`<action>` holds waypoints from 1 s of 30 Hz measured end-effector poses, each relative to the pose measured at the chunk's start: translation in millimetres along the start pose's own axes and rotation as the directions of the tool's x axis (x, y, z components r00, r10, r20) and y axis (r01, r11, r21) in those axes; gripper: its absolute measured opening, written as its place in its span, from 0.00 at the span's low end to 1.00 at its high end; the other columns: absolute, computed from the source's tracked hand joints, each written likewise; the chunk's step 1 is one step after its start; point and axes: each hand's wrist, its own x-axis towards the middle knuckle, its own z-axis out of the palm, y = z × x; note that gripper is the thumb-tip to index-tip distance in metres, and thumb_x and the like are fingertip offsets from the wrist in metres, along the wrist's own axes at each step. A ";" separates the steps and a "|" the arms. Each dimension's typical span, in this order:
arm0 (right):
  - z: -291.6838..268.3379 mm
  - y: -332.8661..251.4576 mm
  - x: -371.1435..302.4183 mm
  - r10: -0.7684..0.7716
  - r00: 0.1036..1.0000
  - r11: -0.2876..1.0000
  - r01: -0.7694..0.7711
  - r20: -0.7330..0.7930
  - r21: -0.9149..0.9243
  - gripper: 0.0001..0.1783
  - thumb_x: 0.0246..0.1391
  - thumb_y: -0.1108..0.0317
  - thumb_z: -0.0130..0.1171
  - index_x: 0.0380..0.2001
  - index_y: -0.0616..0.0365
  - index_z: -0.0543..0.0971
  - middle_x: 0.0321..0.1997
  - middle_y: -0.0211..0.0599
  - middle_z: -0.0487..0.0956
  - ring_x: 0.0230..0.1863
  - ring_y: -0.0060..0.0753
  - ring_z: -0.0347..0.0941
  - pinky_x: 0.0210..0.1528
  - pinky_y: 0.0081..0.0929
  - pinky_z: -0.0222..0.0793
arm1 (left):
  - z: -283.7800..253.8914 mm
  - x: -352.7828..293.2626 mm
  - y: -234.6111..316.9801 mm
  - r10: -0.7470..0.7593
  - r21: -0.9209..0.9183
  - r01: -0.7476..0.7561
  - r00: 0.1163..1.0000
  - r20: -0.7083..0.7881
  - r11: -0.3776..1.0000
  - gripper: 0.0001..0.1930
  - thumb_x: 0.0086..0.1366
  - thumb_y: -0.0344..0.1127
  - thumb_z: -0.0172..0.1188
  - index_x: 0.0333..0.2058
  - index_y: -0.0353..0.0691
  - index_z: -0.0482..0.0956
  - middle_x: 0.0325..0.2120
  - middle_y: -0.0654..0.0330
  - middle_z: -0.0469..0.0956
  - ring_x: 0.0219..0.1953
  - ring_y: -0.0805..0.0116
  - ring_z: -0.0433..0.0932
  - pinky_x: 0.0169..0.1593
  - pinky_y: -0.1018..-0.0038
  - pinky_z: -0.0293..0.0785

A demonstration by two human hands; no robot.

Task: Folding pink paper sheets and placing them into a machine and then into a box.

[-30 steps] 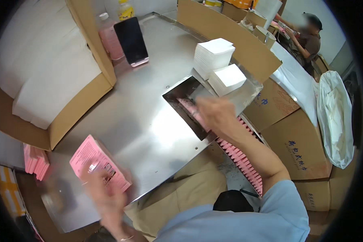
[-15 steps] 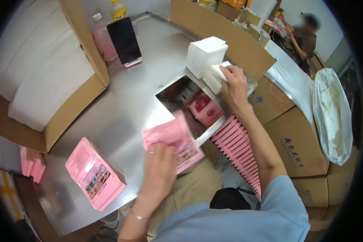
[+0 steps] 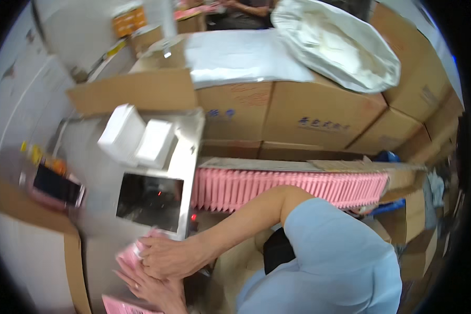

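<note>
The right hand is curled around a soft pink packet, its fingers bent and its knuckles raised, at the near end of the metal table. The left hand lies just beside and nearer, its fingers long and loosely straight against the packet's near side; the right hand overlaps it, so I cannot tell whether it grips too. The packet is thin, creased film with a small white patch; blur hides its print.

The table is smooth grey sheet metal with a dull sheen. A dark rectangular opening with crisp edges is cut into it just beyond the hands, and a small red light glows inside. Beyond that stand two block-shaped stacks of white paper, a taller stack on the left and a lower stack on the right. A glossy black phone leans at the left. More pink printed packaging, flat and partly cut off, lies nearest.

To the right, a long row of pink packets stands packed side by side, ridged like pleats. Behind it rise matte brown cardboard boxes, with a crumpled white plastic sack on top.
</note>
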 end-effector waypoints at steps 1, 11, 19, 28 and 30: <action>-6.5 17.2 -8.1 0.098 0.971 0.992 -0.114 -0.218 -0.062 0.13 0.40 0.63 0.59 0.27 0.61 0.78 0.29 0.42 0.77 0.41 0.46 0.74 0.49 0.51 0.66 | -13.7 -0.8 11.7 0.027 0.126 -0.026 1.000 -0.003 0.992 0.40 0.55 0.60 0.65 0.59 0.38 0.69 0.62 0.49 0.70 0.68 0.42 0.59 0.66 0.47 0.52; -28.9 173.6 -43.1 0.335 0.671 0.649 -0.673 -0.662 -0.354 0.09 0.39 0.60 0.62 0.18 0.53 0.83 0.28 0.37 0.75 0.37 0.43 0.72 0.36 0.47 0.64 | -28.1 1.3 1.4 0.103 0.355 -0.106 0.994 0.028 0.929 0.38 0.56 0.57 0.66 0.59 0.38 0.69 0.65 0.50 0.64 0.67 0.45 0.60 0.66 0.49 0.56; -62.9 171.1 -88.1 0.501 0.623 0.769 -0.638 -0.600 -0.020 0.08 0.52 0.68 0.61 0.30 0.61 0.83 0.36 0.43 0.76 0.41 0.46 0.71 0.43 0.41 0.71 | -42.8 7.0 32.5 0.003 0.130 -0.014 0.996 0.088 0.991 0.35 0.52 0.61 0.67 0.48 0.37 0.75 0.57 0.48 0.69 0.56 0.42 0.65 0.59 0.44 0.56; -31.7 30.8 -67.9 0.033 0.873 0.999 -0.039 -0.487 -0.003 0.22 0.54 0.71 0.54 0.53 0.65 0.75 0.54 0.59 0.75 0.58 0.64 0.72 0.63 0.64 0.64 | -46.9 -4.8 34.3 -0.005 -0.224 0.052 0.979 0.204 0.973 0.34 0.50 0.41 0.70 0.57 0.39 0.73 0.45 0.46 0.71 0.43 0.45 0.71 0.45 0.55 0.71; -30.8 -27.1 -81.9 -0.275 0.895 0.961 0.270 -0.350 -0.065 0.19 0.57 0.68 0.54 0.51 0.59 0.78 0.52 0.56 0.75 0.62 0.62 0.69 0.69 0.71 0.51 | -57.9 1.6 21.1 0.006 -0.154 0.020 0.986 0.167 0.988 0.48 0.40 0.45 0.76 0.63 0.42 0.68 0.41 0.47 0.69 0.43 0.46 0.70 0.46 0.55 0.67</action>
